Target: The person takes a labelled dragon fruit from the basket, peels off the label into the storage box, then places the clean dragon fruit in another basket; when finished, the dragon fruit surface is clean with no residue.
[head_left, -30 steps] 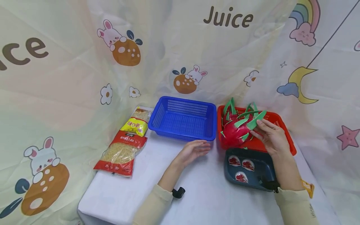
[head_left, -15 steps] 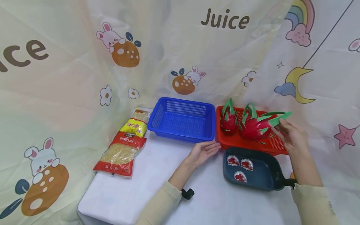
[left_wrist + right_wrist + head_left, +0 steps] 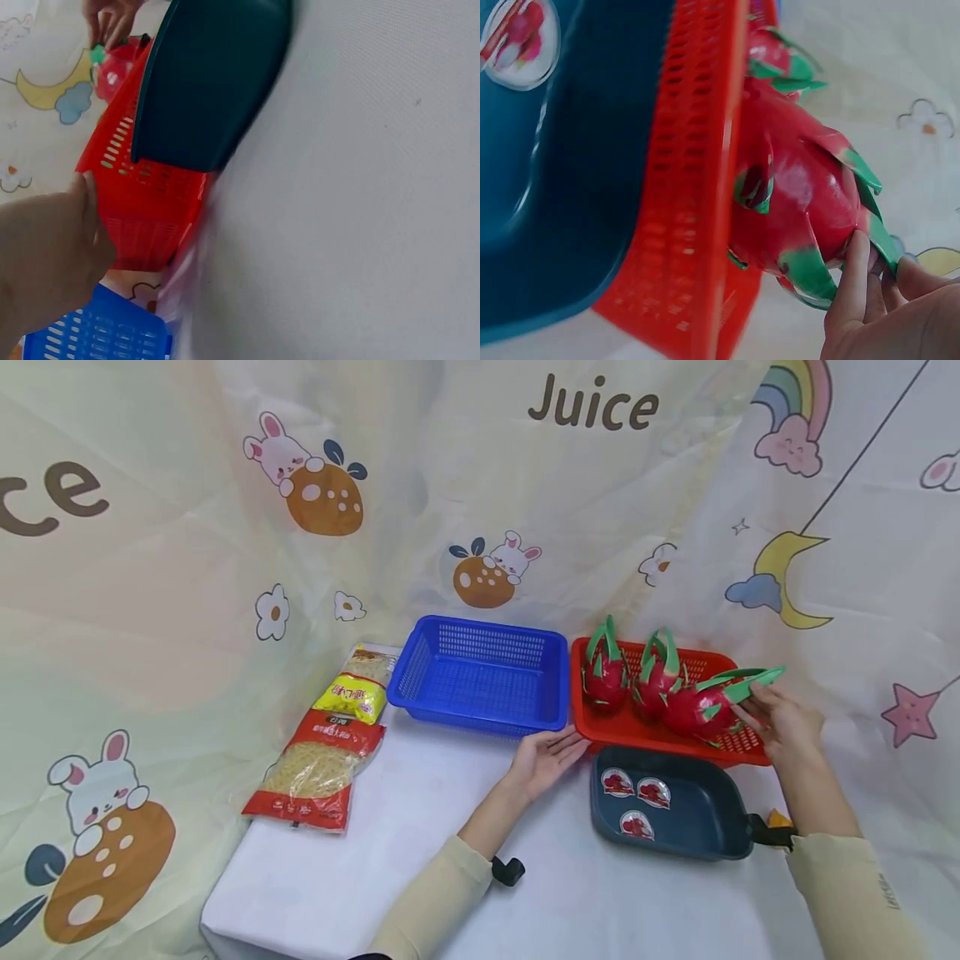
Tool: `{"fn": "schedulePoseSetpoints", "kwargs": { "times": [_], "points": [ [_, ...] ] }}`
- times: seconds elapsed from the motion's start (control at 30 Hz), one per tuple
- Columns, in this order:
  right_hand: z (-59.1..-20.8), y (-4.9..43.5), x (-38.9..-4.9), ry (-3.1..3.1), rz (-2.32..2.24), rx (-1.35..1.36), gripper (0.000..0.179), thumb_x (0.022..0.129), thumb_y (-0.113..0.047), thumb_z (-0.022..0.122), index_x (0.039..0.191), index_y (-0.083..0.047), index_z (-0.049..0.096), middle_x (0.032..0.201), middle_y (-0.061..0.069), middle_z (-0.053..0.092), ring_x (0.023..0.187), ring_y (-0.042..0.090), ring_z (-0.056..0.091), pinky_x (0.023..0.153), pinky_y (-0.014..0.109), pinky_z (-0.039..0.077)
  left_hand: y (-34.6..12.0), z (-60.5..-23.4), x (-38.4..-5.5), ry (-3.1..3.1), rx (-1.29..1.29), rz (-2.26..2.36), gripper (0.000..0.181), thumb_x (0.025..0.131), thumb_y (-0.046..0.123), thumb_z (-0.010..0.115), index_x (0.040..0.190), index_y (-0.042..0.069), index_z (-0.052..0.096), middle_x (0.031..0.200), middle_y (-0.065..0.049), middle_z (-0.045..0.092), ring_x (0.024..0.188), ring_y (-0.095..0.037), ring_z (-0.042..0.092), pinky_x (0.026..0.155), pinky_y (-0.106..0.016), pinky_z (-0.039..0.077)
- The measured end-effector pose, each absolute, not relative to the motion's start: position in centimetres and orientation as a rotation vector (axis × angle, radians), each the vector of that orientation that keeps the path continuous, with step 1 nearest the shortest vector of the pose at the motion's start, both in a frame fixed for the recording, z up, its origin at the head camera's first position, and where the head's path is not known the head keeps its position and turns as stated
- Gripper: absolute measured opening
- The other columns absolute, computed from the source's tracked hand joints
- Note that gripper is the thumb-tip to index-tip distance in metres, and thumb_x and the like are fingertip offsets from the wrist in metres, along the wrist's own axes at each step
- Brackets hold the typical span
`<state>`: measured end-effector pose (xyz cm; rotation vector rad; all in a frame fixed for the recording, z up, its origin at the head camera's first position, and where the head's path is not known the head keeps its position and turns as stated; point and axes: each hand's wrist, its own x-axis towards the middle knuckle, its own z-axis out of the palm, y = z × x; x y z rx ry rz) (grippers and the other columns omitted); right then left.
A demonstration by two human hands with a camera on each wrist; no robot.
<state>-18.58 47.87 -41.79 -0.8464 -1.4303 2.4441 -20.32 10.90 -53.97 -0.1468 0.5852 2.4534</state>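
My right hand pinches the green leafy end of a red dragon fruit. The fruit lies on its side in the right part of a red plastic basket. Two more dragon fruits stand to its left, a middle one and a left one, leaves up. Seen close in the right wrist view, the held fruit has my thumb and fingertips at its leaves. My left hand has its fingers extended at the red basket's front left corner; in the left wrist view they touch its wall.
A dark pan with three round stickers sits in front of the red basket, handle to the right. The blue basket stands left of it. A pasta bag and a yellow-labelled bag lie at left. Something orange shows behind the pan handle.
My right hand has moved right with the dragon fruit, from the red basket's left side to its right part. My left hand has moved right, from before the blue basket to the red basket's corner.
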Motion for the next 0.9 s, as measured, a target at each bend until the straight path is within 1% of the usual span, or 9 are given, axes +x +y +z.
{"fn": "schedulePoseSetpoints", "kwargs": {
  "times": [0.13, 0.27, 0.33, 0.47, 0.57, 0.63, 0.77, 0.9],
  "points": [
    [-42.3, 48.3, -18.9, -1.498, 2.396, -0.861, 0.062, 0.085, -0.021, 0.086, 0.143, -0.023, 0.065, 0.091, -0.006, 0.077, 0.083, 0.012, 0.075, 0.072, 0.035, 0.064, 11.1, -54.2, -20.4, 0.583, -0.147, 2.482, 0.048, 0.103, 0.008, 0.044, 0.144, -0.017, 0.045, 0.141, -0.031, 0.053, 0.142, -0.045, 0.046, 0.120, -0.047, 0.038],
    [-42.4, 48.9, -19.3, -1.553, 2.385, -0.816, 0.051, 0.088, -0.016, 0.084, 0.137, -0.017, 0.070, 0.090, -0.004, 0.078, 0.081, 0.012, 0.076, 0.070, 0.035, 0.065, 11.3, -54.5, -20.4, 0.585, -0.156, 2.490, 0.045, 0.103, 0.008, 0.045, 0.140, -0.016, 0.048, 0.133, -0.028, 0.056, 0.139, -0.044, 0.049, 0.119, -0.046, 0.040],
    [-42.4, 49.2, -19.4, -1.605, 2.367, -0.789, 0.051, 0.089, -0.016, 0.083, 0.138, -0.015, 0.069, 0.089, -0.004, 0.078, 0.080, 0.012, 0.075, 0.069, 0.034, 0.065, 11.5, -54.5, -20.4, 0.581, -0.150, 2.484, 0.045, 0.103, 0.008, 0.045, 0.141, -0.016, 0.047, 0.134, -0.028, 0.055, 0.139, -0.043, 0.048, 0.119, -0.046, 0.041],
    [-42.2, 49.9, -19.9, -1.838, 2.257, -0.697, 0.064, 0.090, -0.024, 0.082, 0.149, -0.012, 0.057, 0.088, -0.010, 0.077, 0.080, 0.007, 0.074, 0.069, 0.028, 0.064, 11.5, -54.5, -20.5, 0.565, -0.134, 2.482, 0.047, 0.103, 0.008, 0.045, 0.143, -0.016, 0.045, 0.143, -0.031, 0.050, 0.142, -0.045, 0.046, 0.119, -0.046, 0.040],
    [-42.3, 50.2, -20.5, -1.994, 2.167, -0.619, 0.069, 0.091, -0.029, 0.080, 0.151, -0.008, 0.052, 0.087, -0.013, 0.076, 0.078, 0.006, 0.073, 0.070, 0.024, 0.063, 11.5, -54.5, -20.5, 0.560, -0.127, 2.478, 0.048, 0.102, 0.008, 0.046, 0.144, -0.016, 0.044, 0.147, -0.032, 0.047, 0.143, -0.045, 0.045, 0.119, -0.046, 0.040],
    [-42.4, 50.5, -20.8, -2.044, 2.144, -0.606, 0.068, 0.091, -0.030, 0.080, 0.150, -0.008, 0.053, 0.086, -0.014, 0.075, 0.078, 0.005, 0.073, 0.070, 0.023, 0.062, 11.5, -54.4, -20.5, 0.559, -0.127, 2.474, 0.048, 0.102, 0.008, 0.046, 0.145, -0.015, 0.044, 0.148, -0.032, 0.047, 0.143, -0.045, 0.045, 0.119, -0.045, 0.040],
    [-43.5, 50.8, -21.3, -2.081, 2.095, -0.673, 0.064, 0.092, -0.031, 0.080, 0.148, -0.010, 0.057, 0.082, -0.015, 0.075, 0.075, 0.005, 0.073, 0.069, 0.020, 0.061, 11.4, -54.4, -20.4, 0.547, -0.131, 2.465, 0.046, 0.104, 0.007, 0.045, 0.145, -0.014, 0.044, 0.149, -0.031, 0.046, 0.143, -0.044, 0.045, 0.119, -0.044, 0.041],
    [-45.0, 51.0, -21.7, -2.037, 2.135, -0.729, 0.056, 0.092, -0.029, 0.079, 0.144, -0.015, 0.064, 0.081, -0.014, 0.076, 0.075, 0.006, 0.074, 0.069, 0.022, 0.062, 11.4, -54.5, -20.4, 0.549, -0.121, 2.460, 0.048, 0.105, 0.009, 0.046, 0.146, -0.013, 0.044, 0.152, -0.032, 0.044, 0.143, -0.044, 0.045, 0.119, -0.044, 0.040]
  ]
}}
